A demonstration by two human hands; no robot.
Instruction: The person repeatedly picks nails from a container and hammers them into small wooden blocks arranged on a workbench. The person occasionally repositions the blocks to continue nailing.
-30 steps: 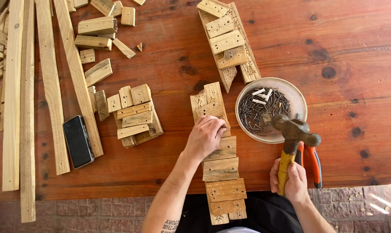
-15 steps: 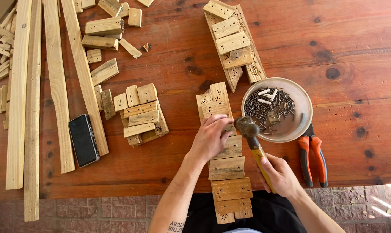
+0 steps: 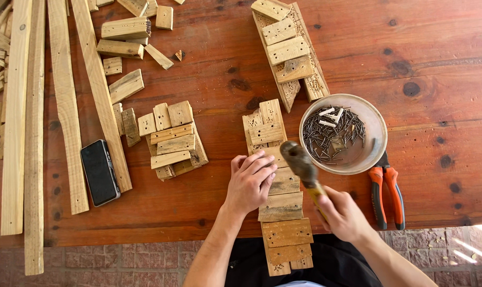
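Note:
A long wooden piece made of short blocks nailed across two slats [image 3: 278, 191] lies on the red-brown table [image 3: 421, 64] and juts over its near edge. My left hand [image 3: 249, 183] rests flat on one of its blocks, fingers spread and pressing down. My right hand [image 3: 343, 215] grips the yellow handle of a hammer [image 3: 300, 165], whose dark head hangs over the blocks just right of my left fingers. Any nail under the hammer head is hidden.
A metal bowl of nails [image 3: 343, 134] stands right of the piece, orange-handled pliers [image 3: 387, 194] beside it. A second slatted piece [image 3: 290, 50] lies at the back, a smaller one [image 3: 172, 141] to the left, plus a black phone [image 3: 99, 172], long slats [image 3: 65, 106] and loose blocks [image 3: 121, 42].
The hammer swung left from above the bowl to over the blocks. My left hand slid down the piece toward me and flattened from a pinching hold to a pressing one.

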